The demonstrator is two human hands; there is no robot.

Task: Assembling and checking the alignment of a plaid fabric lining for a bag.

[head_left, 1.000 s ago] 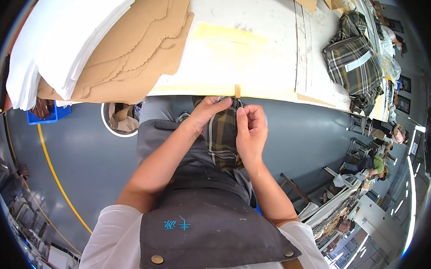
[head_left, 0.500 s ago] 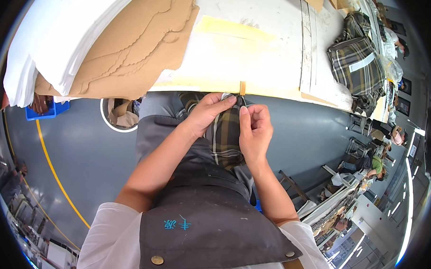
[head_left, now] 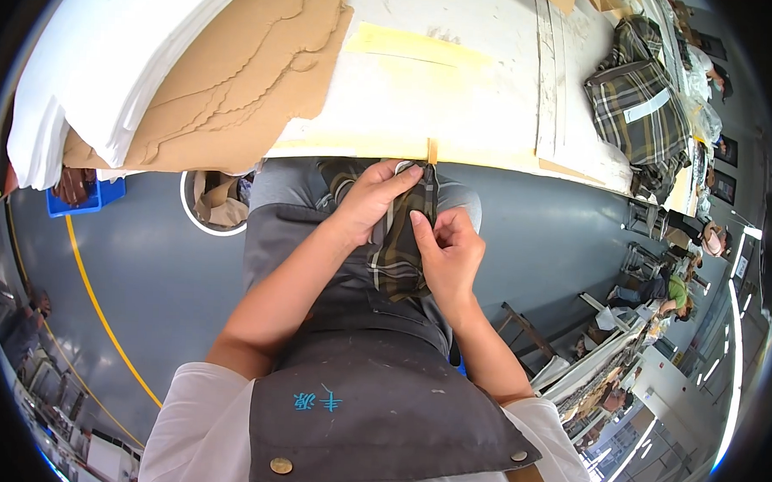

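A dark plaid fabric piece (head_left: 398,258), brown-olive with white stripes, hangs over my lap just below the table's front edge. My left hand (head_left: 375,196) pinches its upper end between thumb and fingers; a bit of white shows at the fingertips. Lower down, my right hand (head_left: 452,247) has curled fingers and a thumb laid against the fabric's right edge, gripping it there. A small tan strip (head_left: 432,149) sticks out at the table edge, right above the fabric's top. More plaid cloth (head_left: 341,178) shows behind my left hand.
The white table (head_left: 493,100) bears brown paper sheets (head_left: 239,74) and a white stack (head_left: 112,53) at left. Plaid fabric bundles (head_left: 641,110) lie at the right. Beneath stand a white-rimmed bin (head_left: 186,202) and a blue crate (head_left: 111,191). Other people are far right.
My right hand has slid down the fabric's right edge, toward me and away from the top. My left hand keeps its pinch in nearly the same place.
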